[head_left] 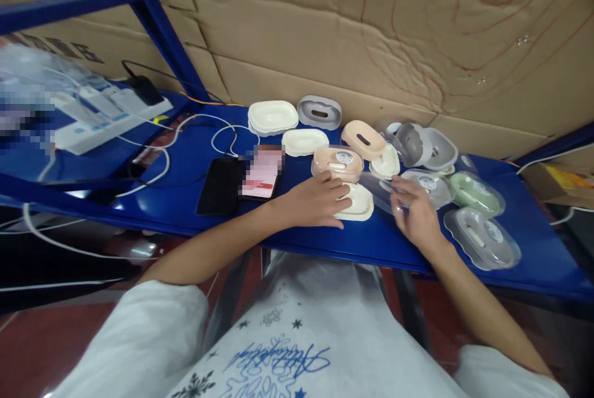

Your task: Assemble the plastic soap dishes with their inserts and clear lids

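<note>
My left hand (319, 201) lies with its fingers apart over the left side of a cream soap dish tray (362, 202). Its fingertips reach the lower edge of a peach soap box (325, 163) with a clear lid and a round label. Closed on a transparent plastic lid (379, 191), my right hand (420, 217) keeps it tilted just right of the cream tray. Beside that hand are a lidded grey soap box (440, 190) and a lidded green one (474, 195). Another lidded grey box (480, 240) sits nearer the front edge.
Along the back of the blue shelf (297, 240) stand cream trays (273, 116), a grey dish (320, 112), a peach tray (362, 138) and stacked grey parts (413, 143). Two phones (219, 187) lie left, near white cables and a power strip (111, 122). Cardboard (297, 26) backs the shelf.
</note>
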Action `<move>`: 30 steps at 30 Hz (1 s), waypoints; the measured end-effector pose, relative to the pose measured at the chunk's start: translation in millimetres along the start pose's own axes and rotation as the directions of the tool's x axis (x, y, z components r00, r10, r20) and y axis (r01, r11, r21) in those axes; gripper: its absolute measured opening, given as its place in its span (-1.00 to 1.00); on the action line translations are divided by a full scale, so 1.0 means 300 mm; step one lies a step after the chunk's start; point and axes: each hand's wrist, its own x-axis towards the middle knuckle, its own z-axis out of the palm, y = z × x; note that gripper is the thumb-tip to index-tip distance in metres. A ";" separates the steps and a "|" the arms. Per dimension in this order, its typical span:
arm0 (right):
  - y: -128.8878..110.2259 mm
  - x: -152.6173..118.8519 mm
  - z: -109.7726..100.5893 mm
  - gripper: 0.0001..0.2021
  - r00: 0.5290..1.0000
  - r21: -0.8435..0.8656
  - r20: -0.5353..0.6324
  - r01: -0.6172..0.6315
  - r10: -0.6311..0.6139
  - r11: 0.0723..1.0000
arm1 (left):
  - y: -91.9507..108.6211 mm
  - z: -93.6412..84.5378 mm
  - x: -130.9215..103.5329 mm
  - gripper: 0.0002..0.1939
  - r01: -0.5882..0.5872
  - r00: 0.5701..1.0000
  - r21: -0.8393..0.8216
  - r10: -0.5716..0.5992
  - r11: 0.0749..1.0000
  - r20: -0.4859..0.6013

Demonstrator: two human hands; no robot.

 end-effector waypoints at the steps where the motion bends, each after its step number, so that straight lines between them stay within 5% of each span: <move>1: -0.003 -0.031 -0.005 -0.70 0.999 0.000 0.037 -0.007 0.007 1.000 | -0.003 -0.004 -0.003 -0.52 0.007 1.000 -0.003 -0.007 1.000 -0.012; 6: 0.017 -0.070 -0.032 -0.53 0.962 -0.109 0.272 -0.007 0.036 0.994 | -0.075 -0.032 -0.026 -0.61 0.241 0.955 -0.125 -0.258 0.962 -0.146; 8: 0.027 -0.069 -0.050 -0.47 0.939 -0.120 0.340 -0.014 0.055 0.993 | -0.139 -0.057 -0.023 -0.68 0.427 0.882 -0.119 -0.442 0.896 -0.162; 11: 0.018 -0.060 -0.070 -0.28 0.926 -0.091 0.373 -0.029 0.061 0.995 | -0.270 -0.090 0.019 -0.59 0.689 0.718 -0.004 -0.684 0.725 -0.128; 15: -0.048 -0.014 -0.046 -0.26 0.935 -0.036 0.355 0.032 -0.017 0.999 | -0.444 -0.072 0.114 -0.37 0.764 0.643 0.109 -0.764 0.636 -0.048; 19: -0.116 0.032 0.017 -0.45 0.911 0.013 0.390 0.140 -0.134 0.990 | -0.524 -0.024 0.180 -0.49 0.748 0.654 0.174 -0.756 0.640 -0.032; 22: -0.143 0.036 0.042 -0.62 0.899 0.021 0.402 0.181 -0.174 0.983 | -0.516 -0.047 0.176 -0.62 0.710 0.699 0.187 -0.713 0.679 -0.065; 25: -0.168 0.026 0.037 -0.67 0.890 0.062 0.410 0.189 -0.197 0.980 | -0.439 -0.127 0.100 -0.62 0.717 0.696 0.145 -0.691 0.682 -0.195; 27: -0.183 0.018 0.027 -0.66 0.889 0.114 0.406 0.183 -0.214 0.976 | -0.336 -0.175 0.009 -0.66 0.719 0.681 0.122 -0.657 0.684 -0.324; 30: -0.194 0.008 0.017 -0.65 0.913 0.196 0.354 0.140 -0.203 0.971 | -0.123 -0.181 -0.139 -0.75 0.551 0.783 0.142 -0.450 0.823 -0.429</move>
